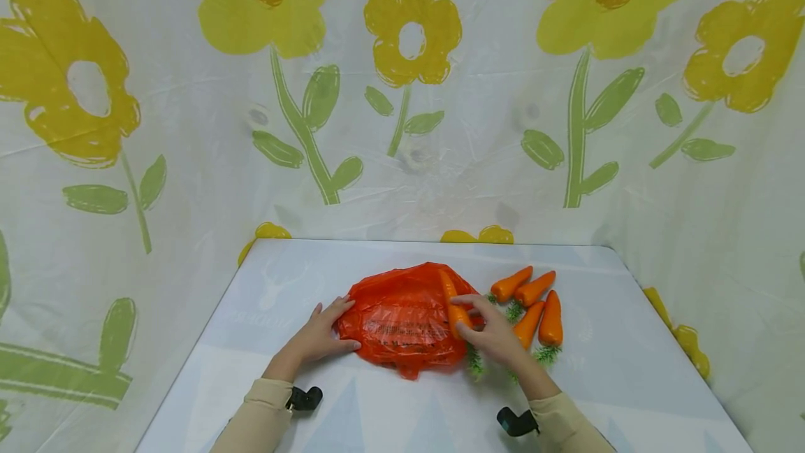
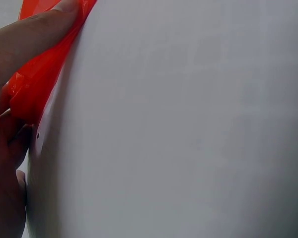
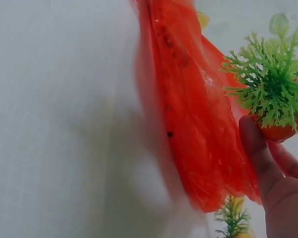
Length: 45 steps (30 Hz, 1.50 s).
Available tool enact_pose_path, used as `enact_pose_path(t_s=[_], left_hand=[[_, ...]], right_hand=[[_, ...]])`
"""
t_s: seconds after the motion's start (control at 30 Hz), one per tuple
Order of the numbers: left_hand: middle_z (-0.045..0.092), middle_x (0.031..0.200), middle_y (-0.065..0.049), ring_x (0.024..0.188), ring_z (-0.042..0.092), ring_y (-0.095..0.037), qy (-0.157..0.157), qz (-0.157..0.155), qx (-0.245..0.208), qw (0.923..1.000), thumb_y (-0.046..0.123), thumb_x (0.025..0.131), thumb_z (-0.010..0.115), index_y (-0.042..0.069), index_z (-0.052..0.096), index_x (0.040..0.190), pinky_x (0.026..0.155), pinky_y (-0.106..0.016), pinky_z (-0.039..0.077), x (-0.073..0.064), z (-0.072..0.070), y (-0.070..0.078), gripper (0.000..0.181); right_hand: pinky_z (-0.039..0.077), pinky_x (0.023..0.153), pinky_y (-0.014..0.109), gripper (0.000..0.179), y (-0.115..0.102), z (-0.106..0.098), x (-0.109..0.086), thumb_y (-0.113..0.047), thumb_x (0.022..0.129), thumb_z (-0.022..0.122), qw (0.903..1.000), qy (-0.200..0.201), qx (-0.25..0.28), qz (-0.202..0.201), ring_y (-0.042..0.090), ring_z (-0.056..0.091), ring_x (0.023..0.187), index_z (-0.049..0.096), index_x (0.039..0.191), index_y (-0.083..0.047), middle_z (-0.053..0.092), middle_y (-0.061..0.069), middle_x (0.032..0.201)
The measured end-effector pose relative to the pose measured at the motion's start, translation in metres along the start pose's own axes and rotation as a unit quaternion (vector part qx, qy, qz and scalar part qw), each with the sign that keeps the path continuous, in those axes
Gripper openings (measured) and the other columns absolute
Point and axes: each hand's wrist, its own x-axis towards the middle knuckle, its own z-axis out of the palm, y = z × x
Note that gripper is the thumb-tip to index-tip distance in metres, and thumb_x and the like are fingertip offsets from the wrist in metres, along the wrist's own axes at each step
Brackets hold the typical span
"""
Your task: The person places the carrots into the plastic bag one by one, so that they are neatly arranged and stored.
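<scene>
A red plastic bag (image 1: 402,313) lies on the table, puffed up and creased, with dark printing on it. My left hand (image 1: 318,334) holds its left edge; in the left wrist view the thumb (image 2: 39,32) lies on the red film, fingers partly hidden behind it. My right hand (image 1: 493,331) grips an orange carrot (image 1: 454,310) between thumb and fingers over the bag's right side. Feathery green leaves (image 3: 270,84) at the carrot's near end show large in the right wrist view. I cannot tell whether its tip is inside the bag.
Several more carrots with green tops lie right of the bag, among them a carrot (image 1: 550,320) nearest the right. They rest on a pale table (image 1: 377,411) with faint prints. A white curtain (image 1: 478,124) with yellow flowers surrounds it behind and at both sides.
</scene>
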Motion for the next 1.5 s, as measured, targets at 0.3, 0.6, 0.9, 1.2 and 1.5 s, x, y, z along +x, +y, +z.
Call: enact_pose_path(t_s=[0.3, 0.6, 0.9, 1.2, 1.5], left_hand=[[0.032, 0.165, -0.009, 0.155, 0.017, -0.036, 0.001, -0.014, 0.001, 0.9999, 0.048, 0.079, 0.084, 0.014, 0.042, 0.156, 0.123, -0.061, 0.006, 0.001, 0.001, -0.002, 0.095], [0.034, 0.164, -0.011, 0.154, 0.018, -0.037, 0.004, -0.012, 0.001, 0.9999, 0.047, 0.078, 0.085, 0.013, 0.042, 0.155, 0.122, -0.063, 0.007, 0.0, 0.001, -0.002, 0.095], [0.034, 0.164, -0.011, 0.154, 0.019, -0.034, 0.003, -0.005, 0.005, 1.0, 0.045, 0.079, 0.085, 0.011, 0.043, 0.155, 0.124, -0.059, 0.002, 0.0, 0.0, 0.001, 0.094], [0.034, 0.164, -0.01, 0.155, 0.019, -0.033, 0.0, -0.005, 0.006, 1.0, 0.046, 0.079, 0.085, 0.011, 0.042, 0.156, 0.124, -0.058, 0.001, 0.001, 0.001, 0.0, 0.094], [0.033, 0.164, -0.009, 0.155, 0.017, -0.035, 0.002, -0.015, -0.001, 0.9999, 0.047, 0.079, 0.085, 0.012, 0.043, 0.155, 0.123, -0.06, 0.004, 0.0, 0.002, 0.0, 0.094]], right_hand=[[0.052, 0.092, 0.042, 0.042, 0.0, 0.008, 0.003, -0.015, 0.093, 0.071, 0.9999, -0.003, 0.007, -0.011, 0.025, 0.058, 0.112, 0.063, 0.133, -0.027, 0.058, 0.001, 0.136], [0.051, 0.093, 0.043, 0.042, 0.006, 0.017, 0.009, -0.016, 0.094, 0.071, 0.9992, -0.015, 0.015, -0.034, 0.026, 0.058, 0.113, 0.063, 0.134, -0.022, 0.056, 0.006, 0.14], [0.051, 0.093, 0.042, 0.038, 0.004, 0.029, 0.015, -0.019, 0.093, 0.072, 0.9995, -0.021, 0.0, -0.024, 0.022, 0.056, 0.11, 0.064, 0.13, -0.027, 0.056, 0.001, 0.136], [0.051, 0.09, 0.041, 0.037, -0.003, 0.041, 0.019, -0.019, 0.092, 0.07, 0.9992, -0.036, 0.0, -0.02, 0.023, 0.054, 0.105, 0.065, 0.129, -0.026, 0.056, 0.002, 0.135], [0.053, 0.084, 0.037, 0.038, -0.008, 0.053, 0.024, -0.019, 0.092, 0.068, 0.9975, -0.061, 0.018, -0.031, 0.023, 0.055, 0.102, 0.064, 0.13, -0.023, 0.056, 0.004, 0.131]])
